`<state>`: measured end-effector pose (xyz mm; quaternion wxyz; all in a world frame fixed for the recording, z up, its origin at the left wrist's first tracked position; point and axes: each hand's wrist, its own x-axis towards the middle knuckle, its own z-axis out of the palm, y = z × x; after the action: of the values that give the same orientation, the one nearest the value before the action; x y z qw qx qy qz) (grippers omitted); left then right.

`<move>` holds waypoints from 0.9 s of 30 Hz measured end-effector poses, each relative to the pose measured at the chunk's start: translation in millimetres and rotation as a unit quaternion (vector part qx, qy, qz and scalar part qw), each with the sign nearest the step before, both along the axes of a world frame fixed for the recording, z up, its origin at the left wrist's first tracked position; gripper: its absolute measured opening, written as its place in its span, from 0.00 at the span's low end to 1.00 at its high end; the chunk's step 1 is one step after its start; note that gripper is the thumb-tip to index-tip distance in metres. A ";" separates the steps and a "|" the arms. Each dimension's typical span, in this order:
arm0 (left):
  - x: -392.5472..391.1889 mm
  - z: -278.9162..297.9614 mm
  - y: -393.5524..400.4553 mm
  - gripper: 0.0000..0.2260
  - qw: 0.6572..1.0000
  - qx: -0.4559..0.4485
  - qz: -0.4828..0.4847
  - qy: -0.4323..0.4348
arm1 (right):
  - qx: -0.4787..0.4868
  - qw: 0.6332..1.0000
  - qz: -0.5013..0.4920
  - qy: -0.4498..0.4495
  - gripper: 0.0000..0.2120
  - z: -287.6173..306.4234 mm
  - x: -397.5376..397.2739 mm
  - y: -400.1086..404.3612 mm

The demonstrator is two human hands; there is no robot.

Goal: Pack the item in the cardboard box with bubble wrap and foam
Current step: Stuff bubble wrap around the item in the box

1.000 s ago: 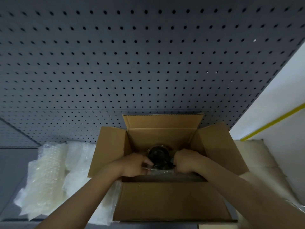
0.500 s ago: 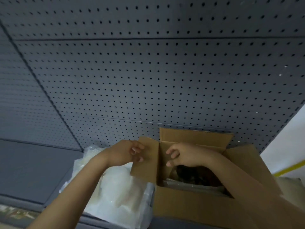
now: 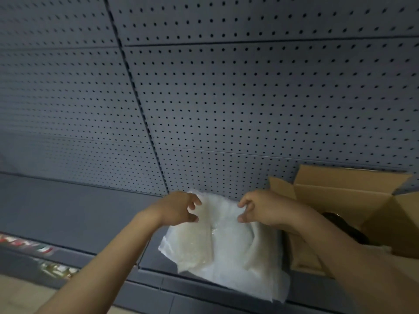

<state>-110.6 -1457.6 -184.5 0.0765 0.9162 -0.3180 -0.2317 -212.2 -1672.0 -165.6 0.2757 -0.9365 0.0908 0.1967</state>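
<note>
A pile of white bubble wrap and foam sheets (image 3: 226, 243) lies on the grey shelf, left of the open cardboard box (image 3: 340, 196). My left hand (image 3: 179, 209) pinches the upper left edge of the top sheet between curled fingers and thumb. At the upper right edge of the same sheet, my right hand (image 3: 260, 209) pinches it too. Inside the box a dark round item (image 3: 340, 225) shows partly, behind my right forearm.
A grey pegboard wall (image 3: 226, 98) rises behind the shelf (image 3: 68, 211). The box flaps stand open at the right. Blurred coloured packaging (image 3: 34, 248) sits below the shelf's front edge at the left.
Both hands left the box and moved left to the bubble wrap pile, where they now pinch the top sheet. The view has swung left, so the box sits at the right edge.
</note>
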 end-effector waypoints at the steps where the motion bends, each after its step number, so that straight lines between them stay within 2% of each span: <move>1: 2.2 -1.1 6.9 0.22 1.000 0.005 0.000 0.003 | -0.005 1.000 0.004 0.008 0.24 -3.1 2.5 7.9; 9: 17.0 -19.7 41.6 0.22 0.999 0.016 0.036 0.012 | -0.029 0.998 0.025 0.045 0.26 -22.1 26.5 32.5; 17: 54.9 -43.5 67.4 0.22 0.998 0.042 0.024 0.027 | -0.032 0.995 0.017 0.095 0.28 -54.9 57.9 56.6; 27: 128.1 -74.7 93.4 0.21 0.996 0.050 -0.057 0.051 | -0.067 0.986 -0.057 0.138 0.25 -97.4 112.8 102.2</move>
<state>17.5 -1364.2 -259.2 0.0329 0.8860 -0.3535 -0.2981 -99.4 -1569.9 -262.9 0.2081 -0.9099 0.1947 0.3016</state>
